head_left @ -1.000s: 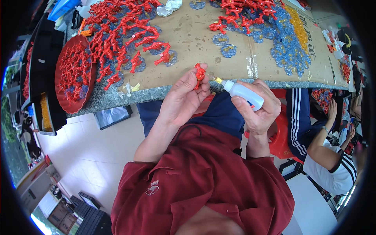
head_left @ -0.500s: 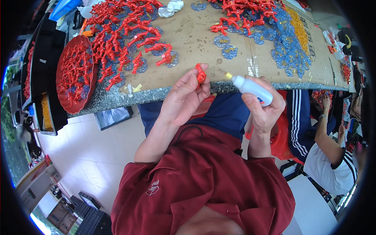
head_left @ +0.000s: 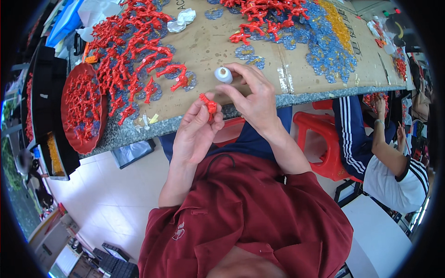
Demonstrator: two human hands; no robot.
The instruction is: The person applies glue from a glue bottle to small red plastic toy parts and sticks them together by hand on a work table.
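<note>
My left hand [head_left: 192, 132] pinches a small red plastic figure [head_left: 208, 105] between thumb and fingers, just in front of the table edge. My right hand [head_left: 255, 92] reaches over the cardboard, its thumb and fingers around a white squeeze bottle [head_left: 223, 76]. The bottle is upright, with its tip toward me; whether its base rests on the cardboard is hard to tell. To the left, rows of red figures [head_left: 153, 58] lie among clear blue discs [head_left: 189, 79]. More red figures [head_left: 257, 23] are heaped at the far middle, beside a pile of blue discs [head_left: 327, 58].
Cardboard [head_left: 204, 51] covers the stone-edged table. A red oval tray [head_left: 66, 118] full of small red parts stands at the left edge. Yellow pieces [head_left: 340, 28] lie at the far right, and crumpled white tissue [head_left: 181, 20] behind. Another person [head_left: 394, 176] sits at the right.
My right hand has swung left and forward over the cardboard, and the bottle has gone from tilted to upright. The left hand has drawn slightly left and nearer, still with the red figure.
</note>
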